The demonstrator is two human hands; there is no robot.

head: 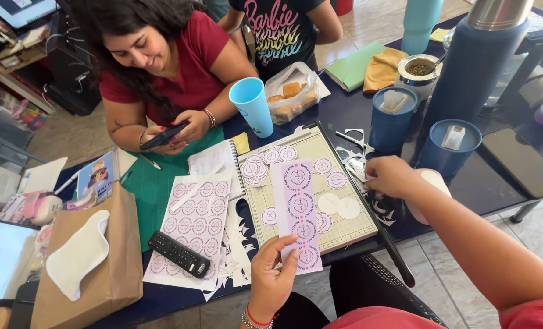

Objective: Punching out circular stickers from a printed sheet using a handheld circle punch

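your left hand (270,275) pinches the sticker strip (300,213) at its near end, over the cutting board (344,228): thin, floppy, light; hold by edges. right hand (392,176), beyond board's right edge, fingers curled; contents unclear.

We see bright, even daylight, soft shadows, a pale sheen on the dark table (497,183), sharp focus, edges slightly bowed.

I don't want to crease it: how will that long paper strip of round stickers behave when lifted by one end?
The sticker strip looks thin and long, so it will likely sag if lifted. The left hand pinches only its near end while the rest lies on the cutting board. It seems very light, so a draught might shift it.
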